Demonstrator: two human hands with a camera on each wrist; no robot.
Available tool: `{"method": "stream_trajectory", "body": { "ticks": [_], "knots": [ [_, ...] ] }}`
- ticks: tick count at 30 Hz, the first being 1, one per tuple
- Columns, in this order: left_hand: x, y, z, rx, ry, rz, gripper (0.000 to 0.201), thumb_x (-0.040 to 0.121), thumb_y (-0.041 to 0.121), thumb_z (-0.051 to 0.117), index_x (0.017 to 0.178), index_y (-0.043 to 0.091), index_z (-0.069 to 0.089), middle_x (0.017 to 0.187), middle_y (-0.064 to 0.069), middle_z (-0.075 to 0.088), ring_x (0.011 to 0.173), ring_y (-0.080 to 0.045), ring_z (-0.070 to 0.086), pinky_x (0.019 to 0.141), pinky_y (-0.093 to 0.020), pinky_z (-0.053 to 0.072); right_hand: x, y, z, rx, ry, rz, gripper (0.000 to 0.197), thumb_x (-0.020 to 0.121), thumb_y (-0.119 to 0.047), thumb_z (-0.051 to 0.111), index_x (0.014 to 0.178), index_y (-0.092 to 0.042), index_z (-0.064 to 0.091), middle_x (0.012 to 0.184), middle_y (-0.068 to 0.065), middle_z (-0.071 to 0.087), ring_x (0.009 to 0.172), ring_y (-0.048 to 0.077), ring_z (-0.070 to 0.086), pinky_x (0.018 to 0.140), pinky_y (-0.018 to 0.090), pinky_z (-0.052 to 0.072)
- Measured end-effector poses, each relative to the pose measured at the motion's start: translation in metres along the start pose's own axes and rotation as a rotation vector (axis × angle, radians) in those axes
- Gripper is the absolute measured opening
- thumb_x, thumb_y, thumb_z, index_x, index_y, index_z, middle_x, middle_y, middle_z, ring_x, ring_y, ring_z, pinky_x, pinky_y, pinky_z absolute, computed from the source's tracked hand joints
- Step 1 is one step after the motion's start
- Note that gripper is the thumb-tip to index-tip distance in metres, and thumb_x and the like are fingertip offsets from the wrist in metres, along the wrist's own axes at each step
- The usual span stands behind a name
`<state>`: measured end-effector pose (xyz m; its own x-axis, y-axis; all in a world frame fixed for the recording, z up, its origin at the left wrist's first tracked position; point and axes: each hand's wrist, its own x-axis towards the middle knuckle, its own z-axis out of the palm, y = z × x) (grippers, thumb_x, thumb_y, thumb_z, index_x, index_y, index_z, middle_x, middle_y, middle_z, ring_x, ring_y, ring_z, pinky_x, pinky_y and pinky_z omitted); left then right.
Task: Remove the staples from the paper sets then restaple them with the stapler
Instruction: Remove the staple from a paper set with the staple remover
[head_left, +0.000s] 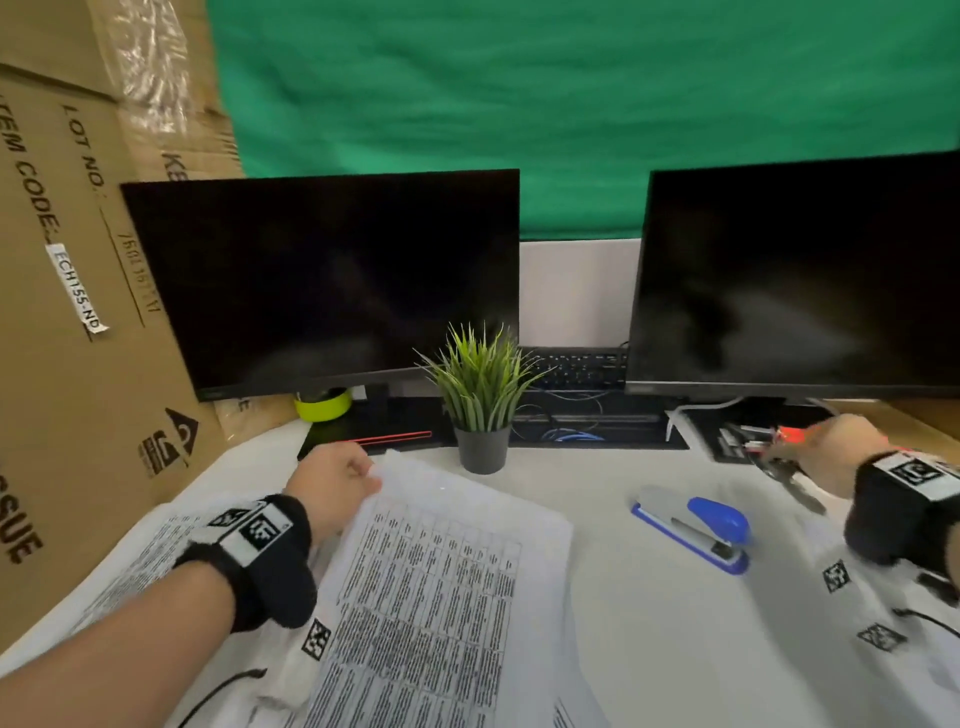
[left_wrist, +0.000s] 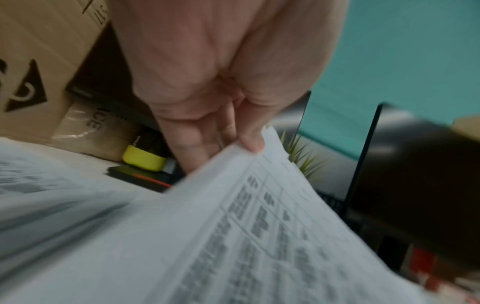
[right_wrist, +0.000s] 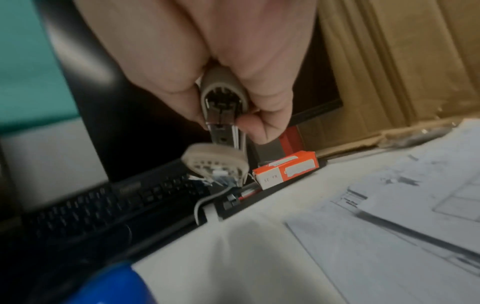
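My left hand (head_left: 363, 475) pinches the far left corner of a printed paper set (head_left: 441, 571), lifting that corner off the white table. In the left wrist view the thumb (left_wrist: 253, 144) lies on top of the paper set (left_wrist: 233, 236) with fingers underneath. A blue and grey stapler (head_left: 696, 525) lies on the table right of the paper. My right hand (head_left: 810, 457) grips a grey jaw-type staple remover (right_wrist: 223, 107) near the right monitor's base, just above an orange staple box (right_wrist: 285, 168). The remover's jaws hang apart.
Two dark monitors (head_left: 322, 280) (head_left: 800, 275) stand at the back, with a potted plant (head_left: 480, 395) and a keyboard (head_left: 576, 366) between them. Cardboard boxes (head_left: 62, 312) wall the left side. More printed sheets (head_left: 140, 551) (right_wrist: 415, 205) lie at both sides.
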<state>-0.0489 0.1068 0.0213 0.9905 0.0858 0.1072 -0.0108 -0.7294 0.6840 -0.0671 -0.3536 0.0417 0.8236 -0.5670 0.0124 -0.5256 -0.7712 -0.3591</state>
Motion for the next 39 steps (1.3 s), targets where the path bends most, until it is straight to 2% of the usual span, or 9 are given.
{"method": "stream_trajectory", "body": {
  "ticks": [3,7,9,13,17,23,29,32,39],
  "knots": [
    [-0.001,0.028,-0.005,-0.12,0.018,0.015,0.019,0.095,0.009,0.055,0.076,0.01,0.053,0.066,-0.004,0.044,0.055,-0.019,0.037,0.049,-0.026,0.03,-0.013,0.021,-0.023,0.435,-0.025,0.055,0.015,0.095,-0.009,0.05,0.102,0.0,0.06,0.092,0.013,0.059,0.082,0.03,0.058,0.078,0.039,0.053],
    [-0.007,0.059,0.015,-0.213,0.02,0.001,0.026,0.094,0.006,0.054,0.07,0.01,0.046,0.064,-0.007,0.039,0.059,-0.02,0.035,0.055,-0.029,0.029,-0.047,0.047,-0.049,1.264,-0.181,0.215,0.012,0.098,-0.005,0.045,0.089,-0.005,0.053,0.087,0.017,0.064,0.065,0.022,0.055,0.045,0.024,0.047],
    [-0.013,0.071,0.039,-0.276,-0.053,-0.057,0.023,0.095,0.003,0.052,0.073,0.007,0.052,0.067,-0.008,0.05,0.062,-0.022,0.047,0.062,-0.032,0.041,-0.075,0.052,-0.063,1.433,-0.376,0.224,0.008,0.094,-0.006,0.051,0.096,0.0,0.057,0.075,0.018,0.071,0.073,0.026,0.062,0.067,0.028,0.05],
    [-0.037,0.107,0.099,-0.427,-0.32,-0.099,0.024,0.099,0.0,0.044,0.119,-0.008,0.055,0.112,-0.022,0.063,0.061,-0.002,0.066,0.076,-0.027,0.056,-0.114,0.074,-0.09,1.574,-0.59,0.088,0.08,0.014,0.001,0.095,0.09,0.007,0.072,0.095,0.026,0.071,0.079,0.033,0.072,0.061,0.04,0.06],
    [-0.07,0.123,0.142,-0.174,-0.373,-0.143,0.038,0.097,0.01,0.048,0.133,-0.001,0.047,0.129,-0.018,0.056,0.117,-0.032,0.057,0.095,-0.036,0.045,-0.131,0.092,-0.087,1.655,-0.666,0.098,0.105,0.015,0.001,0.096,0.113,0.003,0.061,0.116,0.03,0.062,0.106,0.037,0.064,0.067,0.037,0.058],
    [-0.094,0.119,0.153,0.17,-0.544,0.085,0.101,0.078,0.022,0.079,0.147,0.021,0.006,0.13,-0.01,0.048,0.106,-0.023,0.055,0.091,-0.03,0.049,-0.15,0.075,-0.035,0.945,-0.587,-0.023,0.028,0.089,0.0,0.057,0.116,-0.007,0.059,0.082,0.011,0.056,0.064,0.016,0.044,0.049,0.023,0.04],
    [-0.111,0.119,0.145,0.655,-0.726,0.224,0.094,0.071,0.062,0.073,0.146,0.024,0.031,0.153,-0.001,0.016,0.134,-0.025,0.036,0.109,-0.041,0.037,-0.112,0.027,0.026,0.264,-0.372,-0.483,0.021,0.088,-0.01,0.046,0.096,-0.027,0.054,0.094,0.001,0.064,0.09,0.022,0.063,0.08,0.028,0.05],
    [-0.11,0.119,0.141,0.767,-0.697,0.292,0.095,0.071,0.071,0.065,0.148,0.03,0.03,0.162,0.009,-0.007,0.146,-0.025,0.011,0.117,-0.049,0.018,-0.082,0.004,0.047,0.135,-0.364,-0.467,0.039,0.091,-0.012,0.05,0.13,-0.017,0.048,0.128,0.004,0.055,0.119,0.025,0.053,0.1,0.028,0.041],
    [-0.101,0.103,0.141,0.825,-0.759,0.221,0.123,0.066,0.089,0.049,0.154,0.025,-0.006,0.162,0.012,-0.005,0.149,-0.023,-0.001,0.117,-0.054,0.0,-0.051,-0.002,0.04,-0.021,-0.273,-0.395,0.033,0.093,-0.02,0.047,0.125,-0.013,0.046,0.125,0.009,0.053,0.105,0.025,0.056,0.091,0.03,0.045]
  ]
}}
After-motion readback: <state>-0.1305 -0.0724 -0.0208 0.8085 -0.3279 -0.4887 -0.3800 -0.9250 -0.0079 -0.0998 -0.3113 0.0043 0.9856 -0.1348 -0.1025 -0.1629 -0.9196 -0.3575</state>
